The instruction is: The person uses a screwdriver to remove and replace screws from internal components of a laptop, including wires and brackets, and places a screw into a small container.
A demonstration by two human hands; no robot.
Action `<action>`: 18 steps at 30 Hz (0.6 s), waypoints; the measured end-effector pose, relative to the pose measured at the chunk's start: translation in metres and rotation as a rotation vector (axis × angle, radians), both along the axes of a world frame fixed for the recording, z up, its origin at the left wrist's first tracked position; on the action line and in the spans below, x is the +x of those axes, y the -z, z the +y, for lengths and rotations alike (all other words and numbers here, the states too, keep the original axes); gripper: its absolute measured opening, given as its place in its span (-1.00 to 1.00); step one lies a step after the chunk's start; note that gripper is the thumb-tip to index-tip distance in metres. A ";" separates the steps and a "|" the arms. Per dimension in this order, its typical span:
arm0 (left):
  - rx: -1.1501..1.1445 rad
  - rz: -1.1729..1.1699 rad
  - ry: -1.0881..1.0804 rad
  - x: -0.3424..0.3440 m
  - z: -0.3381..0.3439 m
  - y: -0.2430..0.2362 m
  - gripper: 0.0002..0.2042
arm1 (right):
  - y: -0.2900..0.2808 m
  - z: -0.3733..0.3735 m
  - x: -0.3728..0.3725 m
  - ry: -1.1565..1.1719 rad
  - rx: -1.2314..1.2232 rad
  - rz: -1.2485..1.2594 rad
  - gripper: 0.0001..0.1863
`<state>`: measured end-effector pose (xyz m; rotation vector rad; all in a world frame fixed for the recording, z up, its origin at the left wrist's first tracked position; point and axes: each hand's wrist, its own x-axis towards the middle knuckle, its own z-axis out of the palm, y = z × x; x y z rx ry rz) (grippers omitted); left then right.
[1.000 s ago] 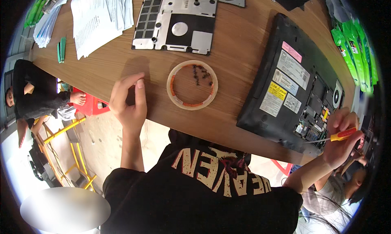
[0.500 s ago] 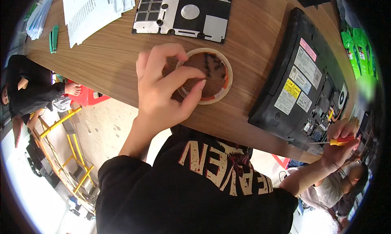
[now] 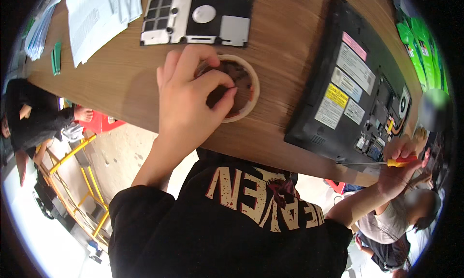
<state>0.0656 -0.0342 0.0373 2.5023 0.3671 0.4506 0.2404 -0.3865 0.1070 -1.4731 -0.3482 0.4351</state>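
Note:
Over a roll of tape (image 3: 255,87) lying flat on the table, my left hand (image 3: 186,92) has its thumb and index finger pinched together. Whatever may be between those fingertips is too small to make out. Small dark screws (image 3: 241,75) lie inside the ring of the roll. At the right, my right hand (image 3: 394,177) holds a screwdriver (image 3: 403,161) by its red and yellow handle, the shaft pointing left. Beside it lies a black laptop (image 3: 314,111), underside up, with its inner parts, including a fan (image 3: 403,105), exposed.
A silver and black laptop cover panel (image 3: 212,17) lies beyond the tape roll. Papers (image 3: 96,21) and a green stapler-like object (image 3: 56,58) are at the far left. Green packets (image 3: 419,48) lie past the laptop. Other people sit at both sides, near a red stool (image 3: 104,121).
My left thumb and index finger have closed together over the tape roll. The view has shifted a little, moving the table things leftward. My right hand still holds the screwdriver.

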 end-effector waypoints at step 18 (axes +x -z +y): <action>-0.619 -0.194 0.256 0.039 -0.083 -0.038 -0.79 | 0.029 -0.091 -0.043 0.279 0.484 0.025 -0.55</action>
